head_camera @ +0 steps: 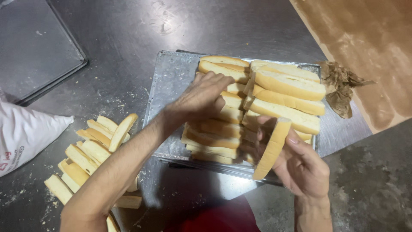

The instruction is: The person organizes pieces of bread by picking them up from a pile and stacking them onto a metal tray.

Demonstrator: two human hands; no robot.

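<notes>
Hands (pixel 201 99) over bread slices (pixel 214 137) — several slices hidden beneath

The desk (pixel 240 25) is dull grey metal, scuffed and smeared, dusted with pale crumbs. On it the tray (pixel 169 86) is brighter sheet metal, faintly speckled and matt with wear. The bread slices (pixel 287 86) in the tray have smooth golden-tan crusts with a slight sheen and soft, pale, porous cut faces; the loose slices (pixel 92 150) on the desk look the same. The slice (pixel 272 148) in the right hand (pixel 302 167) shows a dry, matt cream side. A crumpled scrap of brown paper (pixel 341 88) looks thin and creased. The board (pixel 369 47) at the corner is brown, matt and blotchy. The white sack (pixel 25 133) looks like smooth plastic.
</notes>
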